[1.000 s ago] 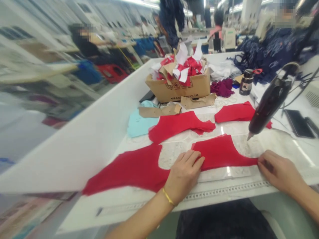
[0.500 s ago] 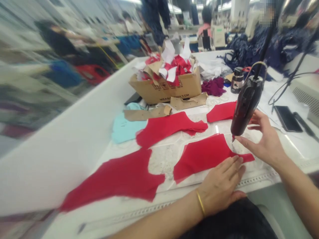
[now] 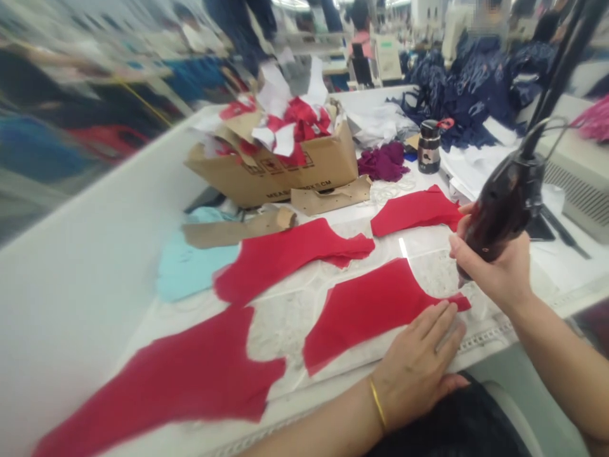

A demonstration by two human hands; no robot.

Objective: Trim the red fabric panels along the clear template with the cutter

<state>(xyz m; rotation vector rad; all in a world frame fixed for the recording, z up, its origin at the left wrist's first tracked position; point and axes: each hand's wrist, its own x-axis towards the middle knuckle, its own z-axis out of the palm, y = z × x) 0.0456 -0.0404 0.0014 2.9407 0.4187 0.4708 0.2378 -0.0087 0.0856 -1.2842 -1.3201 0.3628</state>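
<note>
A red cut fabric piece (image 3: 371, 301) lies flat near the table's front edge, and my left hand (image 3: 421, 349) rests on its lower right side with the fingers laid out flat. My right hand (image 3: 507, 276) is wrapped round the lower part of a black pen-tipped electric tool (image 3: 507, 197), thumb in front and fingers partly hidden behind it. The tool hangs from above, tilted, its narrow tip over the table just above the piece's right end. More red fabric pieces lie around: one in the middle (image 3: 290, 257), one at left (image 3: 181, 362), one behind (image 3: 413, 212).
A cardboard box (image 3: 271, 174) of red and white scraps stands at the back left, with light-blue fabric (image 3: 190, 266) before it. A white side wall (image 3: 109, 254) bounds the left. Behind are a dark jar (image 3: 429, 149), purple cloth (image 3: 383, 162) and navy garments (image 3: 476, 95).
My right hand has closed round the tool and pulled it to the right, tilting it. My left hand stays on the red piece. The view has shifted a little to the right.
</note>
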